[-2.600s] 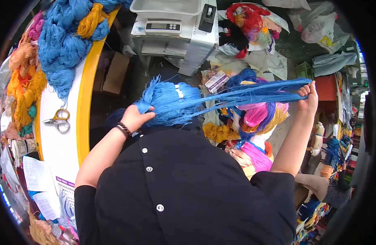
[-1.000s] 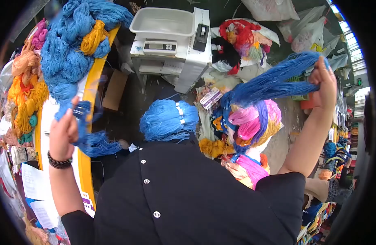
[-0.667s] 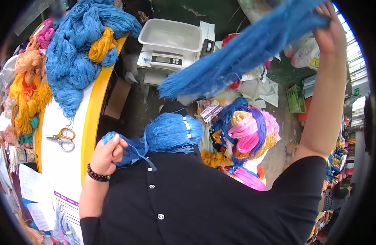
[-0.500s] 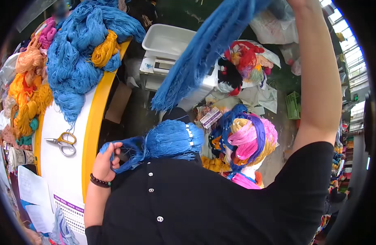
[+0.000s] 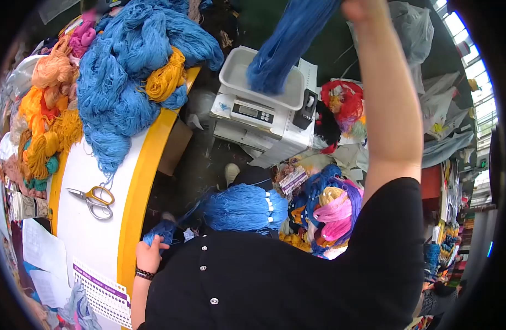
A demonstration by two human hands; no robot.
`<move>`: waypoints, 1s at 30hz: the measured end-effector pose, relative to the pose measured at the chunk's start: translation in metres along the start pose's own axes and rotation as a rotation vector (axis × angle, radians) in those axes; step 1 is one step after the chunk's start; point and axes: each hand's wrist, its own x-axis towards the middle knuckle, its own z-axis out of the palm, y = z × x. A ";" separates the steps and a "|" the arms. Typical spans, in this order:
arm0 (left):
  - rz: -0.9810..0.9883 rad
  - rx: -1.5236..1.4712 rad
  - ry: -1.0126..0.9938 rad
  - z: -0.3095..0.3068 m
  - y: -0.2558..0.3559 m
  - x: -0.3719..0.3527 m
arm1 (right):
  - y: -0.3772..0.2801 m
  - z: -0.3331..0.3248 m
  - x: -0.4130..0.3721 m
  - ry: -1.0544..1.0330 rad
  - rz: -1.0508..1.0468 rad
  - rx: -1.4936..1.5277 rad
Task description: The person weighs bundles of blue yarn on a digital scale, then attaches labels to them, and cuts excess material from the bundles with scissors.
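My right hand (image 5: 358,10) is raised at the top edge, partly cut off and blurred. From it hangs a long blue hank of thread (image 5: 292,44), its loose lower end over the white tray (image 5: 231,77) of a digital scale (image 5: 253,113). Down at the lower left, my left hand (image 5: 149,252) has its fingers closed around a bunch of blue thread (image 5: 164,231). Strands run from that bunch toward a thick blue thread bundle (image 5: 236,208) on my lap, which has white ties near its right end.
A white table with a yellow edge (image 5: 148,159) curves along the left. On it lie scissors (image 5: 93,201), a big heap of blue thread (image 5: 118,82), a mustard hank (image 5: 166,74) and punched cards (image 5: 101,291). Multicoloured hanks (image 5: 335,209) sit beside my lap.
My right hand and its hank have moved left, bringing the hank's end over the scale tray. My left hand has moved lower. The whole view has shifted slightly.
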 end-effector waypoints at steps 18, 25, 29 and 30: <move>-0.159 -1.313 -0.699 -0.007 0.037 0.039 | 0.273 -0.160 -0.197 -0.013 -0.416 -2.216; 0.088 -1.051 -0.457 0.009 0.074 0.030 | 0.275 -0.044 -0.267 0.146 -0.305 -1.447; 0.277 -0.842 -0.409 0.019 0.115 0.004 | 0.292 0.041 -0.323 -0.210 0.240 -0.958; 0.337 -0.833 -0.392 0.023 0.116 0.001 | 0.294 0.052 -0.331 -0.218 0.254 -0.829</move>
